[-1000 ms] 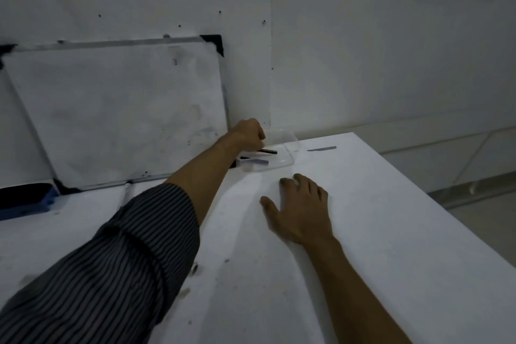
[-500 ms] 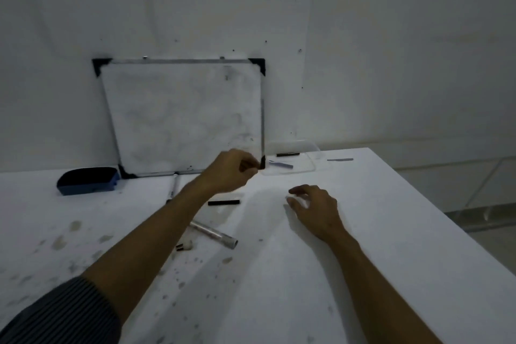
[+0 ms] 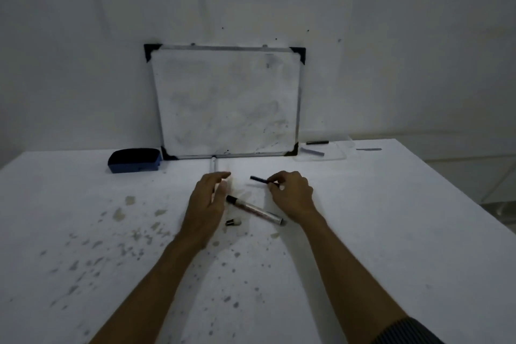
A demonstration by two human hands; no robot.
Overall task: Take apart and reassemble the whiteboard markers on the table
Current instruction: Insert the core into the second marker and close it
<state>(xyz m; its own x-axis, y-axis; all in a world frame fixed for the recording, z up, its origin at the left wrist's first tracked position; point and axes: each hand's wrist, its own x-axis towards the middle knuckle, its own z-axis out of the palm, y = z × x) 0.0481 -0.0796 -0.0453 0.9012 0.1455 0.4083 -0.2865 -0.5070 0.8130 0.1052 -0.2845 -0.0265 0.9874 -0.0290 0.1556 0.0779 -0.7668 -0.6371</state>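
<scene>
A transparent marker barrel point(image 3: 255, 210) with a dark end lies at an angle on the white table point(image 3: 391, 232), between my two hands. My right hand point(image 3: 291, 194) pinches a thin dark ink stick point(image 3: 259, 179) that points left, just above the table. My left hand point(image 3: 208, 198) hovers left of the barrel's dark end, fingers apart and holding nothing. A small nib piece point(image 3: 233, 222) lies just in front of the barrel. A second pale tube point(image 3: 213, 165) lies near the whiteboard's lower edge, partly behind my left hand.
A whiteboard point(image 3: 227, 100) leans on the wall at the back. A blue eraser point(image 3: 135, 163) sits to its left. A clear tray point(image 3: 335, 155) to its right holds a dark piece point(image 3: 317, 142) and a bluish piece point(image 3: 312, 151). Ink spots cover the table's near left.
My left hand drew back from the clear tray to the table's middle and is now open. My right hand, flat on the table before, now pinches the dark ink stick.
</scene>
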